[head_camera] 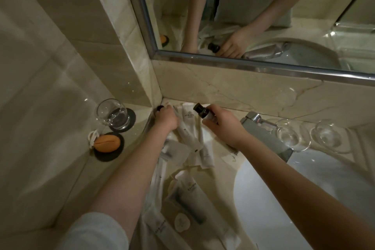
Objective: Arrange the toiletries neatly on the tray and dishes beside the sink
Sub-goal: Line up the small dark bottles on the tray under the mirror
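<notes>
**Small bottle lifted over a heap of toiletries in the marble corner**

The right hand [223, 128] wraps its fingers round a small bottle [205, 114] with a round dark cap, holding it tilted just above the white tubes [187, 132] heaped in the corner. The left hand [167, 120] reaches into that corner with fingers curled downward beside a second dark cap [160, 108]; it may be gripping it, but the view does not settle that. More soft, pale packets [186, 195] lie blurred between the forearms.

On the glossy beige marble counter [222, 170], a clear glass tumbler [112, 112] stands on a dark round coaster [132, 116], and near it an orange oval soap [106, 143] rests on a dark dish [113, 156]. Behind the chrome tap [261, 128] sit two shallow clear glass dishes [293, 138], side by side. A smooth white basin [274, 199] curves at right, below a chrome-framed mirror [263, 6]
</notes>
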Demonstrator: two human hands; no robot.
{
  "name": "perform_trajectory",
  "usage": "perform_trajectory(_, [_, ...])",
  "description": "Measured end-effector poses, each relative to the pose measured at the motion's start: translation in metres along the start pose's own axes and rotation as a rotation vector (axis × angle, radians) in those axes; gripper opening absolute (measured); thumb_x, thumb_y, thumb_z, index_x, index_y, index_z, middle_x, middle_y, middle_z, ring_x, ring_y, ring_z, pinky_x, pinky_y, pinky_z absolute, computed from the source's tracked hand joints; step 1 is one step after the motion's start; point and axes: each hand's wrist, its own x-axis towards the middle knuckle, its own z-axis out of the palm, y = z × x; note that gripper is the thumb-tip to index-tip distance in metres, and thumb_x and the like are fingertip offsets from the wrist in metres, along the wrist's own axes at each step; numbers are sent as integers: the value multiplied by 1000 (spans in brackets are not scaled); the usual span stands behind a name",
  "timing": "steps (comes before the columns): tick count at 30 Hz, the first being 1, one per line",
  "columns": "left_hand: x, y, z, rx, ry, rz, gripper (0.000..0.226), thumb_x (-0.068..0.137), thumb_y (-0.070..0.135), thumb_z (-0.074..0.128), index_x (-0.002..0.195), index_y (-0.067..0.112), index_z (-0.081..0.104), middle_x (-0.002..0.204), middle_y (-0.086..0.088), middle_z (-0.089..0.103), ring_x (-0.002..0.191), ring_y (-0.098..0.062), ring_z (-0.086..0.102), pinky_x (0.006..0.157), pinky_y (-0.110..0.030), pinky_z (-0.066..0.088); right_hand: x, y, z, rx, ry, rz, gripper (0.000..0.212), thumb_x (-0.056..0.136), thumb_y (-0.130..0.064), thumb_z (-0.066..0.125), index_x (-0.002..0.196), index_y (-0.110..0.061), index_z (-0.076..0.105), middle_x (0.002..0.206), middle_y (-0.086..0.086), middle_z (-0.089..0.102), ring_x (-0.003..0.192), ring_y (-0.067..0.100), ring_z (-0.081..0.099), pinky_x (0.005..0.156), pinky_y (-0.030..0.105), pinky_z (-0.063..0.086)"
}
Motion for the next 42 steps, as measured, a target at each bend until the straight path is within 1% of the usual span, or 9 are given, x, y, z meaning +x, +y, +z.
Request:
perform_trajectory(6, [14,-6,14,83,165,14,40,91,18,45,129,5,46,134,-18,48,125,-35,43,105,-38,35,8,6,-2,27,18,-3,31,92,-26,56,118,-11,53,91,4,55,82,23,51,67,34,38])
perform_trajectory(13, [22,-1,11,65,122,-35,48,88,9,45,135,3,35,136,-26,41,123,-39,44,100,-42,41,14,7,-3,1,-31,-13,29,91,-24,56,116,-10,53,97,13,61,87,30,55,71,39,42])
perform_trajectory(24, [-5,-1,-8,-296,222,17,48,84,21,59,129,7,49,129,-18,49,114,-35,52,93,-38,45,9,2,-20,120,33,69,31,91,-22,59,118,-10,50,90,5,56,81,22,53,68,34,42])
perform_trajectory(27, [-34,-1,-20,-516,260,77,43,83,14,62,124,8,53,121,-12,59,104,-29,58,82,-31,45,-3,-2,-29,182,81,74,32,91,-22,59,118,-9,50,89,4,54,79,20,50,59,27,37])
perform_trajectory(30, [-72,3,-33,-660,259,138,39,83,11,64,120,10,53,115,-7,60,98,-23,58,85,-34,50,-22,-5,-37,215,123,71,31,91,-22,59,118,-10,50,83,-2,53,73,14,48,58,18,34])
perform_trajectory(34, [-121,12,-42,-774,237,222,42,83,8,64,124,11,53,112,-3,60,97,-19,59,83,-32,51,-59,-5,-48,268,166,66,26,90,-20,60,113,-10,51,73,-12,45,64,1,42,55,18,31])
perform_trajectory(36, [-142,19,-43,-816,221,259,40,83,6,63,122,10,56,112,-7,61,96,-20,60,75,-27,50,-82,-3,-54,315,172,58,22,91,-19,59,110,-12,52,69,-12,42,61,1,41,55,16,30])
perform_trajectory(39, [-174,37,-45,-891,193,316,31,84,5,62,113,16,58,96,2,61,88,-15,57,66,-16,46,-114,3,-64,351,204,52,14,90,-17,59,102,-19,51,65,-10,40,59,4,39,57,18,31])
perform_trajectory(42, [-203,65,-38,-931,152,395,31,84,6,64,112,16,57,94,4,62,90,-15,58,75,-22,48,-145,18,-77,387,248,73,14,88,-16,61,99,-20,52,64,-7,38,57,6,37,58,23,31])
